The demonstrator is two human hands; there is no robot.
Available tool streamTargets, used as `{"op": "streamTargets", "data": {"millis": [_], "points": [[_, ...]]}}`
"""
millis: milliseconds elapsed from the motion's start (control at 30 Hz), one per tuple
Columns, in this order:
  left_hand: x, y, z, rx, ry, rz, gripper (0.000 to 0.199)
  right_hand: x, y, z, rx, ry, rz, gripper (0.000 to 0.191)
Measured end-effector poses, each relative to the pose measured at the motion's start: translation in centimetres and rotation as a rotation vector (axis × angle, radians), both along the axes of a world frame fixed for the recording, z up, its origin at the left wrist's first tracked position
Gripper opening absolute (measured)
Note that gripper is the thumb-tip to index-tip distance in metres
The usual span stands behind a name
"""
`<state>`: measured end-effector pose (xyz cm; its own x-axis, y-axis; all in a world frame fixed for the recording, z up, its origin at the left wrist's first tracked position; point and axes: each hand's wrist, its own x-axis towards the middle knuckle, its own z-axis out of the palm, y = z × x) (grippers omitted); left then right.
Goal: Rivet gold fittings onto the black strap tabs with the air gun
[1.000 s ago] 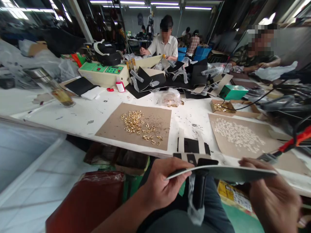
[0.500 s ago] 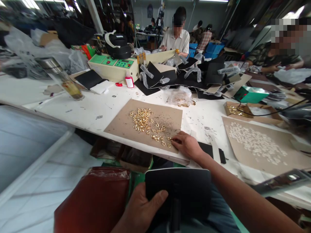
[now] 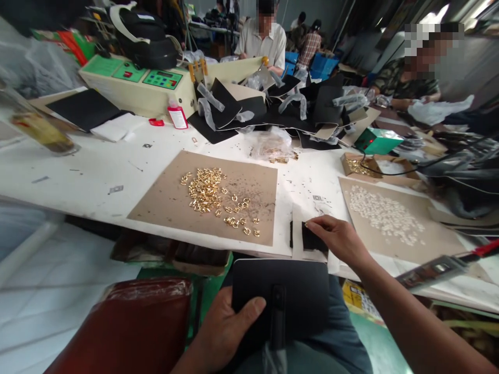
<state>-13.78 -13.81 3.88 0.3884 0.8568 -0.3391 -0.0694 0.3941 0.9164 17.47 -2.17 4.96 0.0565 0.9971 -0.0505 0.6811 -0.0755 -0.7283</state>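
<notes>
My left hand [image 3: 230, 322] grips the left edge of a black panel [image 3: 292, 306] over my lap, thumb on top. A dark strap [image 3: 277, 317] runs down the middle of the panel, its lower part in clear plastic. My right hand [image 3: 337, 236] is over a small black piece [image 3: 312, 240] beside a white strip [image 3: 297, 236] at the table's front edge. Its thumb and forefinger are pinched together; whatever they hold is too small to make out. To their left, gold metal rings [image 3: 206, 189] lie heaped and scattered on a brown board [image 3: 156, 202].
Many small pale pieces [image 3: 384, 213] cover another board at right. Behind stand a cream machine [image 3: 132, 93], a red-and-white bottle [image 3: 178, 114], piled black panels [image 3: 323, 111] and a green box [image 3: 378, 140]. Co-workers sit across the table. A brown seat [image 3: 132, 322] is at my left.
My right hand has left the gold rings and moved right to the black piece and white strip. The left hand still holds the panel. The view has shifted.
</notes>
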Motion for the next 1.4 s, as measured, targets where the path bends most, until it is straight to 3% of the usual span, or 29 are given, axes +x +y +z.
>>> {"op": "streamTargets", "data": {"millis": [167, 267, 433, 700, 933, 1067, 1200, 1400], "points": [[0.7, 0.6, 0.1, 0.018, 0.023, -0.040, 0.043, -0.6, 0.0, -0.8, -0.026, 0.137, -0.056, 0.037], [0.9, 0.4, -0.2, 0.004, 0.050, -0.013, 0.045, -1.6, 0.3, -1.0, -0.030, 0.061, -0.006, 0.028], [1.3, 0.1, -0.2, -0.019, 0.035, -0.001, 0.043, -1.5, -0.1, -1.8, 0.091, -0.135, 0.036, 0.019], [2.4, 0.6, 0.4, -0.033, 0.072, -0.017, 0.046, 0.0, -1.5, -2.3, 0.150, -0.211, -0.002, 0.018], [3.8, 0.4, 1.8, -0.108, 0.086, 0.089, 0.050, 1.1, -1.7, -2.7, 0.197, -0.164, -0.016, 0.014], [4.1, 0.4, 2.1, -0.099, 0.101, 0.088, 0.050, 1.4, -1.9, -2.8, 0.257, -0.093, 0.077, 0.024], [4.3, 0.4, 2.2, -0.097, 0.112, 0.086, 0.051, 1.5, -1.8, -2.8, 0.333, -0.167, 0.198, 0.020], [4.6, 0.3, 2.5, -0.121, 0.104, 0.092, 0.052, 1.5, -0.8, -2.4, 0.270, -0.181, 0.184, 0.016]]}}
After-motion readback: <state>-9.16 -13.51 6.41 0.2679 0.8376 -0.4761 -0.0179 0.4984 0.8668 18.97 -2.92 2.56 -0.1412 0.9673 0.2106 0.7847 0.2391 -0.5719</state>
